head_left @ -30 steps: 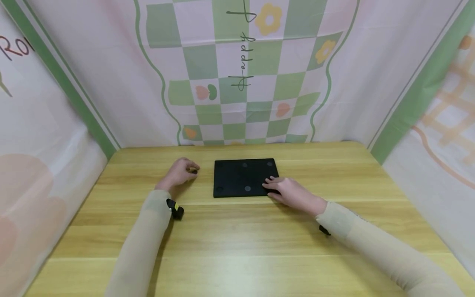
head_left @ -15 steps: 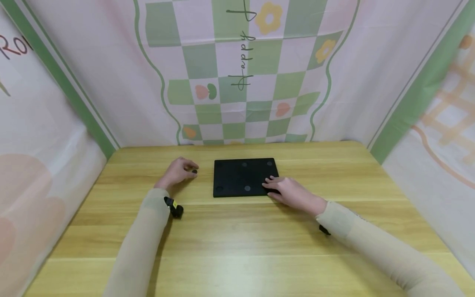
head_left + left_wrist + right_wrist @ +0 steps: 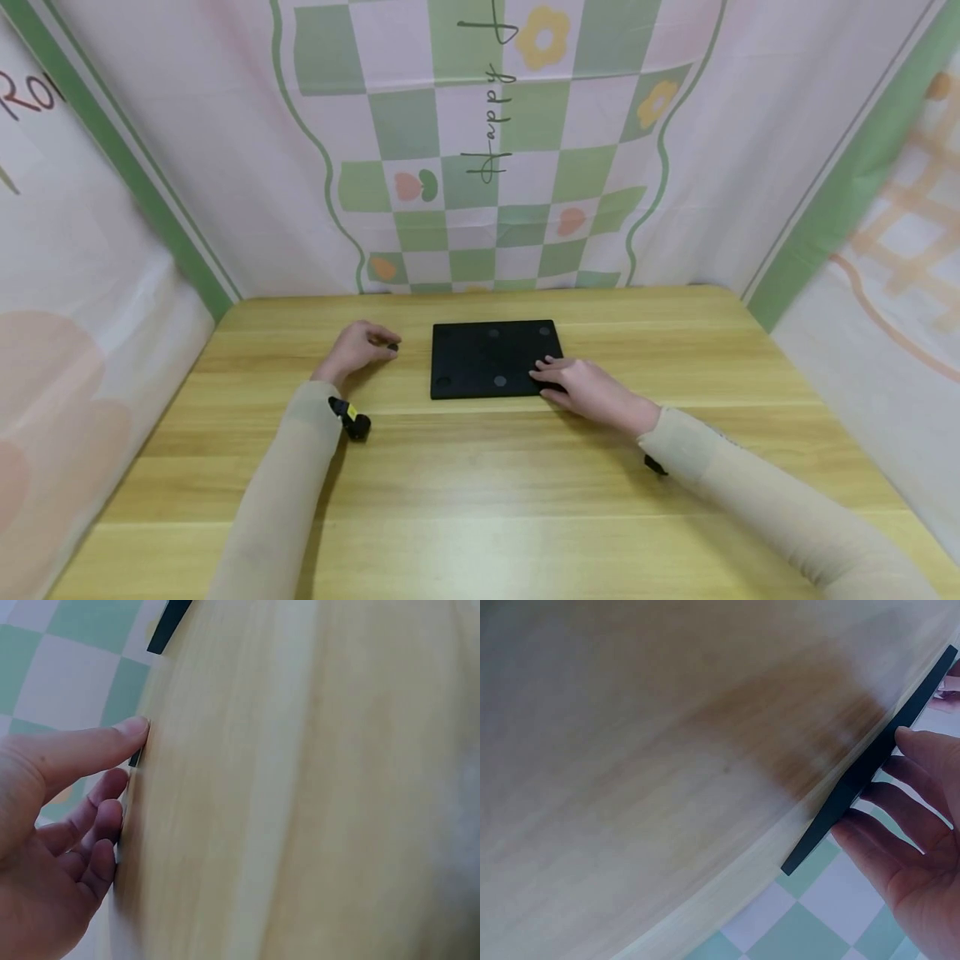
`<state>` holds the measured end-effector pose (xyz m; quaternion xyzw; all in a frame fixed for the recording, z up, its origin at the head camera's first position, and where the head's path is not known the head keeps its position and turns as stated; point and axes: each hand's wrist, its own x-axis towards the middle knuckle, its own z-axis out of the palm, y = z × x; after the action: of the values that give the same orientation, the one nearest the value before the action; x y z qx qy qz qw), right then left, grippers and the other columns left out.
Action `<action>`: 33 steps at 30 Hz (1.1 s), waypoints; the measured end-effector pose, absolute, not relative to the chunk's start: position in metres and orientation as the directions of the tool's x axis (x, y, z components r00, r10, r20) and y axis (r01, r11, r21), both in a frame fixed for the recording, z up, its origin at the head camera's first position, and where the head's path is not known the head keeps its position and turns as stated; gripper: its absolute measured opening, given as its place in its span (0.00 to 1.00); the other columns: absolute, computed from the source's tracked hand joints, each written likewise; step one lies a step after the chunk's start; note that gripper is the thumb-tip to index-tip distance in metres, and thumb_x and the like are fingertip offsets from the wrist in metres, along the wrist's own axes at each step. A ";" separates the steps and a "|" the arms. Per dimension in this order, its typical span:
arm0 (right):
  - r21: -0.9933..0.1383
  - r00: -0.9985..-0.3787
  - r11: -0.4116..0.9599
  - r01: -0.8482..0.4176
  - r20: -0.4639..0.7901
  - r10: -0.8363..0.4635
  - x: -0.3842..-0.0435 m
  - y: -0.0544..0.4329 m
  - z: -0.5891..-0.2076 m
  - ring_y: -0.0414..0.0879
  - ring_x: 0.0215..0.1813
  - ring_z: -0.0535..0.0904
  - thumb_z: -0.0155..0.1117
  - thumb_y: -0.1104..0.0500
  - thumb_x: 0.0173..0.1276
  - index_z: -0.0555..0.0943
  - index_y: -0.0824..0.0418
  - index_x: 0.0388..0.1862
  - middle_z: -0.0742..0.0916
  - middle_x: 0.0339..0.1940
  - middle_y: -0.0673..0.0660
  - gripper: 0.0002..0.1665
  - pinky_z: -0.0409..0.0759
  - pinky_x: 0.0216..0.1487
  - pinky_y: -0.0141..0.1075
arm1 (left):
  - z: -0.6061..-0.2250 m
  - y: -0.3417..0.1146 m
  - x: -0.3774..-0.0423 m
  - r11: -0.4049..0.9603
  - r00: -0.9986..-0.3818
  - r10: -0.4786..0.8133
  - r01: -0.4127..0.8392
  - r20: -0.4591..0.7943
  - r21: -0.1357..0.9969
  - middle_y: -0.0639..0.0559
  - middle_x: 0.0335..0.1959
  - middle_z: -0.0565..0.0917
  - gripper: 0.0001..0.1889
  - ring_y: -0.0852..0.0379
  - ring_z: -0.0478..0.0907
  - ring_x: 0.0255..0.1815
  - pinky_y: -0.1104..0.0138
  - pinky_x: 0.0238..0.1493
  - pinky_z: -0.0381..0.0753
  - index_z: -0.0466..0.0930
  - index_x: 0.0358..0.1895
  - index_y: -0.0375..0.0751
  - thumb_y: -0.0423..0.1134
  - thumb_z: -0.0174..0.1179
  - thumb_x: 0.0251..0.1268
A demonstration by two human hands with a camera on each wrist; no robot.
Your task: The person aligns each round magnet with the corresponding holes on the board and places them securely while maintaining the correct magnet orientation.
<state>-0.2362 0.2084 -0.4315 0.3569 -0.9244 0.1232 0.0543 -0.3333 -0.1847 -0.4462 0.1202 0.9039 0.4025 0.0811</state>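
Observation:
A flat black rectangular board (image 3: 480,358) lies on the wooden table, with several round grey and dark spots on its upper face. On its near right corner rests my right hand (image 3: 588,390), fingers spread over the top. The right wrist view shows the thumb at the edge of this board (image 3: 855,776). To the left of the board, my left hand (image 3: 358,348) pinches a small black piece (image 3: 393,347) between thumb and fingers, low at the tabletop. Most of that piece (image 3: 136,757) is hidden behind the thumb in the left wrist view.
The light wooden table (image 3: 480,500) ends at the back against a hanging cloth (image 3: 495,183) with green and white checks. More printed cloth hangs at the left and right sides. A small black camera (image 3: 352,419) sits on the left wrist.
Both hands and the board stay almost in place. My left wrist has shifted very slightly to the left, with the small black piece still at the fingertips.

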 end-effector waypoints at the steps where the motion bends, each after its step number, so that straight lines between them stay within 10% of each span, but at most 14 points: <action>1: -0.189 -0.739 0.715 -0.673 0.187 -0.647 -0.236 0.208 -0.431 0.60 0.61 0.76 0.64 0.58 0.66 0.81 0.64 0.55 0.81 0.57 0.66 0.20 0.76 0.56 0.50 | -0.446 -0.185 -0.333 0.643 -0.960 0.274 0.139 -0.056 0.753 0.49 0.49 0.82 0.14 0.49 0.75 0.52 0.55 0.55 0.72 0.85 0.48 0.47 0.37 0.67 0.57; 33: -0.192 -0.749 0.724 -0.662 0.176 -0.639 -0.237 0.210 -0.433 0.59 0.61 0.76 0.64 0.58 0.65 0.81 0.63 0.56 0.81 0.58 0.65 0.21 0.76 0.56 0.50 | -0.444 -0.185 -0.331 0.586 -0.981 0.158 -0.001 -0.115 0.810 0.45 0.44 0.84 0.14 0.48 0.77 0.48 0.56 0.55 0.72 0.86 0.44 0.42 0.37 0.72 0.51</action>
<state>-0.2368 0.2095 -0.4325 0.3508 -0.9272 0.1220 0.0488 -0.3312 -0.1845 -0.4442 0.0444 0.8863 0.4525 0.0878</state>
